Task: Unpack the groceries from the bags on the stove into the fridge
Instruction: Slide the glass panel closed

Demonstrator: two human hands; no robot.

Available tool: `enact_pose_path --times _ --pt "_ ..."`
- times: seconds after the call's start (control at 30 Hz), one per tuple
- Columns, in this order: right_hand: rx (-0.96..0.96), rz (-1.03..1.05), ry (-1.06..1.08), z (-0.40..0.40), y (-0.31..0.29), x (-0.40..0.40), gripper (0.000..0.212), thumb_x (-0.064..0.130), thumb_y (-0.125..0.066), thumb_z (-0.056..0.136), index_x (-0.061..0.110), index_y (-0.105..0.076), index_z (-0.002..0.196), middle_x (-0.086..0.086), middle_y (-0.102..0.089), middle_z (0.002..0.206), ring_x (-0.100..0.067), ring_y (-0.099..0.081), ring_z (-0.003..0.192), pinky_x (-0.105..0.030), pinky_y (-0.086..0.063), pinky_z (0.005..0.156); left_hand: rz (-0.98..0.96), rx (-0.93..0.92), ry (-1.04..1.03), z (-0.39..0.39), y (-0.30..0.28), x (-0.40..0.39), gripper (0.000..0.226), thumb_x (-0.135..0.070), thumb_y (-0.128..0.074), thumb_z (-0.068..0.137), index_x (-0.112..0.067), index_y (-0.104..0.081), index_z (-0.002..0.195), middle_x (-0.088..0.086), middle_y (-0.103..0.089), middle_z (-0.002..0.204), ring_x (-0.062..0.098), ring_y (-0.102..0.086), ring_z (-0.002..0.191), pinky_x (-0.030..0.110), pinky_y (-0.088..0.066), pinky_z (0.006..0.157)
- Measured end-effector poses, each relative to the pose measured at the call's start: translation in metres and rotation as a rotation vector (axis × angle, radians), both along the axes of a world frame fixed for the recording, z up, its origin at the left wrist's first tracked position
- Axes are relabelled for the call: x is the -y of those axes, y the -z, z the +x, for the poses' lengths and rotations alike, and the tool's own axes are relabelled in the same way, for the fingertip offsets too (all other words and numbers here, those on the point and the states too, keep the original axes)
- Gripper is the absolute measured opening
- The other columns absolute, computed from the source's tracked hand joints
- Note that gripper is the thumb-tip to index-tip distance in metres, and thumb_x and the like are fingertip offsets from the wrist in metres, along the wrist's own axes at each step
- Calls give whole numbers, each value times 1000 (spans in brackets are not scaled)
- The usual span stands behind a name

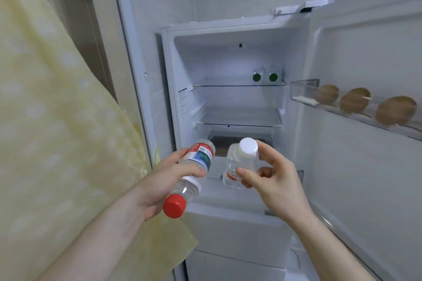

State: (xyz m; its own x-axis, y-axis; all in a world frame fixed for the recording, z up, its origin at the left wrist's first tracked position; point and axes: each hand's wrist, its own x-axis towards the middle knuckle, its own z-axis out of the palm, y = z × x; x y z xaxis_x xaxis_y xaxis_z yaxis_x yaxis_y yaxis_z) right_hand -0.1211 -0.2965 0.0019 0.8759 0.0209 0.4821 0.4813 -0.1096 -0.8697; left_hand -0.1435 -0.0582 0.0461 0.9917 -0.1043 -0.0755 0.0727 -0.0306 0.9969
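Two bottles point(198, 162), one gripped per hand point(271, 180)

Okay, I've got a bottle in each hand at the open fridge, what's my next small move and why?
Probably reach the right hand forward and stand its white-capped bottle on the top glass shelf, beside the two green-capped bottles already lying there. That shelf has bare room to their left, and this bottle is held upright, while the left hand holds the red-capped bottle tilted.
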Motion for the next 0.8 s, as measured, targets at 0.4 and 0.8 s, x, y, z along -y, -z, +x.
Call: enact_pose_path --times 0.4,0.8 --pt "163 148 184 142 -40 -5 54 18 -89 78 41 -67 122 5 -68 87 -15 -46 62 -56 -57 66 204 248 -66 185 -101 38 34 -16 -84 74 -31 -70 101 7 -76 107 23 -72 81 34 -58 71" --pt "326 -4 265 252 -87 -17 61 22 -91 77 43 -65 128 -3 -70 93 -13 -44 59 -40 -50 66 474 408 -111 359 -133 28 71 -21 -90 63 -35 -67 129 0 -71 112 23 -72 93 30 -59 76"
